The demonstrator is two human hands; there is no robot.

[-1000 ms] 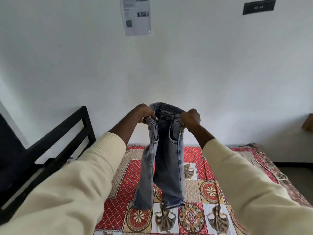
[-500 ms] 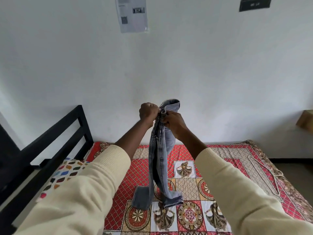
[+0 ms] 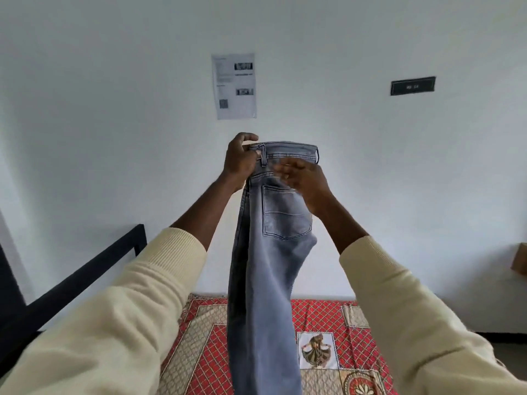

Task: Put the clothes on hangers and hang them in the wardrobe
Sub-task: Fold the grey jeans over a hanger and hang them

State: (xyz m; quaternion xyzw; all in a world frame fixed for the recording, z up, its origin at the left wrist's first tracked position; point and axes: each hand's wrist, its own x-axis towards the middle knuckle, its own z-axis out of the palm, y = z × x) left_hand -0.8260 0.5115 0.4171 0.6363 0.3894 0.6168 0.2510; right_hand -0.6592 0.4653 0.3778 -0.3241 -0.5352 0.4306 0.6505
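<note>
at the far left a black metal bed frame (image 3: 85,276) runs along the white wall (image 3: 114,109). our left hand (image 3: 241,161) is raised in front of us, fingers curled tight around the left end of the waistband of the faded grey-blue denim jeans (image 3: 268,266), by a belt loop. the jeans hang straight down from that grip, folded lengthwise, back pocket facing us, legs dropping over the red and beige patterned bedspread (image 3: 336,337) near the bottom. on the wall above them is a printed white paper sheet (image 3: 233,86). our right hand (image 3: 306,182) lies on the denim just under the waistband, fingers blurred, so we cannot tell whether it pinches the cloth. further right, a small black rectangular wall plate (image 3: 412,85).
</note>
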